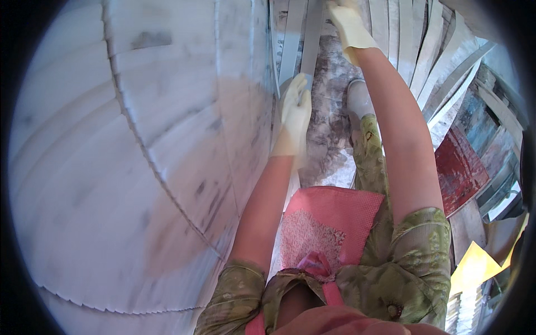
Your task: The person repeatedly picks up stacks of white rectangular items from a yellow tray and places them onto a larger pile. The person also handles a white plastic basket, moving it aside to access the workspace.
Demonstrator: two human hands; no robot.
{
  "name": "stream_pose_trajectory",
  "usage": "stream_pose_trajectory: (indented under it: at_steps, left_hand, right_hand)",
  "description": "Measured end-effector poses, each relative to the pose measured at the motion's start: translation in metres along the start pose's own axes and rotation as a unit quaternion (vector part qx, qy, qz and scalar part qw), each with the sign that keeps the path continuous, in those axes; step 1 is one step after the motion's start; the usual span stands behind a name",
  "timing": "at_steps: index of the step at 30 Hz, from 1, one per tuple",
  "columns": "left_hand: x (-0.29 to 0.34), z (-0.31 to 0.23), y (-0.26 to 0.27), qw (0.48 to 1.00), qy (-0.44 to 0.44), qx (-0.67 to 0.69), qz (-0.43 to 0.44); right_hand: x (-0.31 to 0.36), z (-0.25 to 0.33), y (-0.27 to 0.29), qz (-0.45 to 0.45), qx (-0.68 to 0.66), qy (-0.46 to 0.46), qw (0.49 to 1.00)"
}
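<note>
My left hand (296, 111), in a cream rubber glove, reaches forward beside the white panelled surface on the left. Its fingers are stretched out and the thumb stands apart. A long flat grey strip (311, 42) runs from the top of the view down to its fingertips; whether they touch is unclear. Farther ahead, my right hand (350, 28) wears a matching glove. Its fingertips lie at the upper edge, partly cut off, so any hold there is hidden. The nearest things to it are the grey strip and several pale strips (393, 33) to its right.
A large white panelled surface (167, 128) fills the left side. Between my arms lies stained ground (328, 123), with my shoe (360, 97) on it. At right are a worn red board (459, 167), a yellow piece (474, 268) and stacked scraps. A pink apron (357, 215) hangs before me.
</note>
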State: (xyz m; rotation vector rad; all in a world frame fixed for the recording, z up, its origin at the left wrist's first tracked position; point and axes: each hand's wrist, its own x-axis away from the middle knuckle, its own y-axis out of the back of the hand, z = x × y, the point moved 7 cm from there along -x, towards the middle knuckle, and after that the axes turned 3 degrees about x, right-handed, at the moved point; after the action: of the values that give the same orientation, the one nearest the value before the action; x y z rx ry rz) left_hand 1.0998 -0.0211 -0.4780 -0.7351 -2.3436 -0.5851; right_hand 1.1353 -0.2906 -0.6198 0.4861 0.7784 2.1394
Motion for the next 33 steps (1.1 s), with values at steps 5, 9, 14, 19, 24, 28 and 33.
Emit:
stream_pose_trajectory:
  at_steps: [5, 9, 14, 19, 24, 28, 33]
  left_hand:
    - [-0.026, 0.031, -0.012, 0.987, -0.046, -0.153, 0.02]
    - [-0.038, 0.034, -0.007, 0.997, -0.058, -0.055, -0.009]
    - [-0.091, -0.015, -0.008, 0.99, -0.096, 0.095, -0.034]
    - [-0.106, -0.02, -0.018, 0.983, -0.026, 0.179, -0.045]
    - [-0.09, 0.009, -0.008, 0.975, 0.001, 0.217, -0.043]
    - [-0.102, 0.022, -0.009, 0.988, 0.006, 0.141, -0.057]
    - [-0.134, 0.019, -0.008, 0.988, -0.028, 0.124, -0.089]
  right_hand:
    - [0.031, -0.002, -0.015, 0.072, -0.293, 0.04, 0.953]
    - [0.031, -0.019, -0.036, 0.111, -0.065, -0.074, 0.989]
    - [0.013, -0.04, -0.044, 0.064, 0.027, 0.015, 0.997]
    - [0.002, -0.105, -0.09, 0.135, -0.203, -0.229, 0.942]
    - [0.005, -0.092, -0.103, 0.13, -0.476, -0.306, 0.814]
    - [0.001, -0.03, -0.037, 0.089, 0.037, -0.002, 0.995]
    - [0.003, 0.013, 0.006, 0.094, -0.113, -0.047, 0.988]
